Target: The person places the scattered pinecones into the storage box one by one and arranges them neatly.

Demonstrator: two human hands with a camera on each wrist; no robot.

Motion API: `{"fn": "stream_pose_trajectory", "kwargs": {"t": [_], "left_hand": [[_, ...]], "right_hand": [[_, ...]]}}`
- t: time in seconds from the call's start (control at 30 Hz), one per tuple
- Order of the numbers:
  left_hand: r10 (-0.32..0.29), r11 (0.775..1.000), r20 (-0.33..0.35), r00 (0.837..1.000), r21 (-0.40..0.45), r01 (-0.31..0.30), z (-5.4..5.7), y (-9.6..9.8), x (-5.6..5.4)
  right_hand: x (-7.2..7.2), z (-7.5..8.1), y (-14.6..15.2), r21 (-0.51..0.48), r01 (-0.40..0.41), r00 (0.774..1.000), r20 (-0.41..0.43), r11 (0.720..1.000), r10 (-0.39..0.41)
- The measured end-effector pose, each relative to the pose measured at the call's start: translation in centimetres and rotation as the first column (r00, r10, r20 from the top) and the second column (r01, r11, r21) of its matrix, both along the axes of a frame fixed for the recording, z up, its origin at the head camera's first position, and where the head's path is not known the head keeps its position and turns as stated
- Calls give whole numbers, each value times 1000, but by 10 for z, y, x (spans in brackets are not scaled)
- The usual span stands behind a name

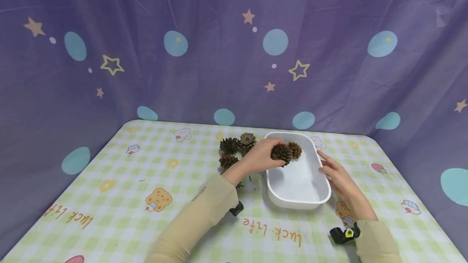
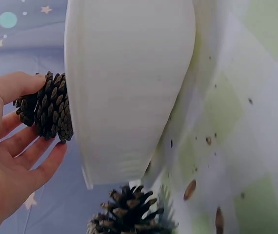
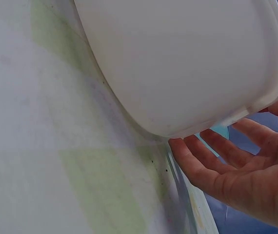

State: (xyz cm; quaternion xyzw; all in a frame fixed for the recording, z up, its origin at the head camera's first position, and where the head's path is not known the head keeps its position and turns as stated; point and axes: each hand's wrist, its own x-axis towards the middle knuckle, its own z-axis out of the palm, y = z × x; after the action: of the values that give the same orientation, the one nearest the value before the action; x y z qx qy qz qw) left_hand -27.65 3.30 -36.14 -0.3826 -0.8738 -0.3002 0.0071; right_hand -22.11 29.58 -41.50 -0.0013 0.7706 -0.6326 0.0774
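My left hand reaches over the near-left rim of a white plastic basin. Between thumb and fingers it grips a dark brown pine cone, which the left wrist view shows at rim height. Another, lighter pine cone lies inside the basin. On the basin's right side my right hand holds the rim, its thumb at the edge and its fingers along the outer wall. Left of the basin, several pine cones stand in a loose group, partly hidden behind my left hand and forearm.
A checked tablecloth with cartoon prints covers the table. Small brown scales are scattered on it beside the basin. A purple curtain with stars and ovals hangs behind the table.
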Motion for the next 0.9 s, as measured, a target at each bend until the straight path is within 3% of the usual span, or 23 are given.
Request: {"fn": "stream_pose_trajectory", "kwargs": {"t": [0.2,0.63,0.9], "left_hand": [[21,1000,27,999,-22,-20,-2,18,-4],[76,993,0,997,-90,-75,-16,48,-15],[55,985,-30,998,-163,-60,-17,59,-23]], "right_hand": [[-1,1,0,2,9,1000,-7,1000,-9],[-3,-1,-2,6,27,1000,-9,1000,-26],[-3,-2,-1,6,32,999,-7,999,-32]]}}
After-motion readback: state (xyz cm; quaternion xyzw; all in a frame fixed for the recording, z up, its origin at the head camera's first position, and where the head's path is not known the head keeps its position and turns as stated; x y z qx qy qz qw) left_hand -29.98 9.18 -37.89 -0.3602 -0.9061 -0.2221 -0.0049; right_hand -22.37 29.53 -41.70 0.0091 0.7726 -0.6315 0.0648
